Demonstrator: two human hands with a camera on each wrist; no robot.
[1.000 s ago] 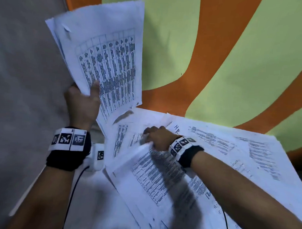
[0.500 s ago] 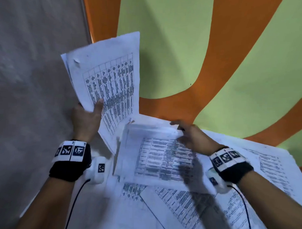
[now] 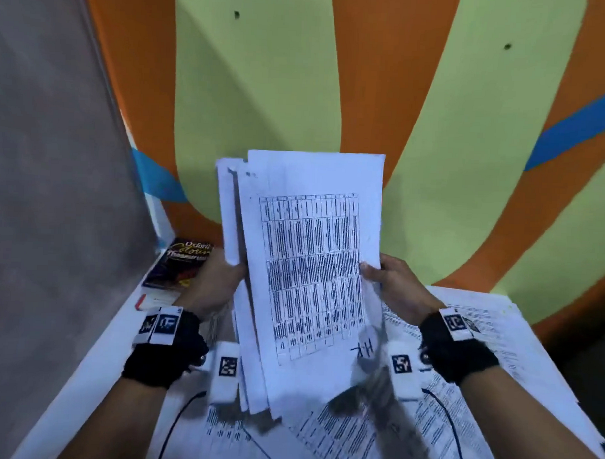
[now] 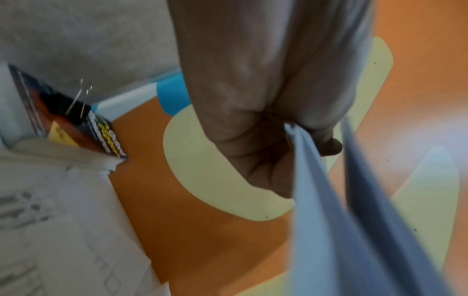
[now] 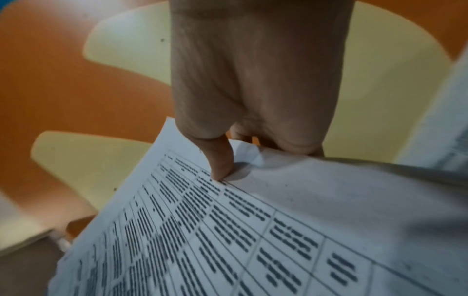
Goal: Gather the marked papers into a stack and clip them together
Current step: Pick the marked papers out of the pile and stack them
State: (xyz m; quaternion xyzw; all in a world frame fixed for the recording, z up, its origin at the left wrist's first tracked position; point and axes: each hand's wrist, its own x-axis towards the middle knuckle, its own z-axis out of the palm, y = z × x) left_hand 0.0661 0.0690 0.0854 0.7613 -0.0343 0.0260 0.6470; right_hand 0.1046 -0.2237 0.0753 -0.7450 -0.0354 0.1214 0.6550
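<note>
Approx. halfway: left hand (image 3: 214, 284) & right hand (image 3: 396, 288) each grip a side of the upright paper stack (image 3: 308, 274) above the table, more printed sheets (image 3: 478, 355) uncollected, binder clip (image 4: 79, 104) unused on the thesaurus (image 3: 185, 262).

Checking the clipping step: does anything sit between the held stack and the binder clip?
Nothing visible does. Both the left hand and the right hand hold the paper stack; the binder clip sits in the open on the Oxford thesaurus, beside the left hand.
</note>
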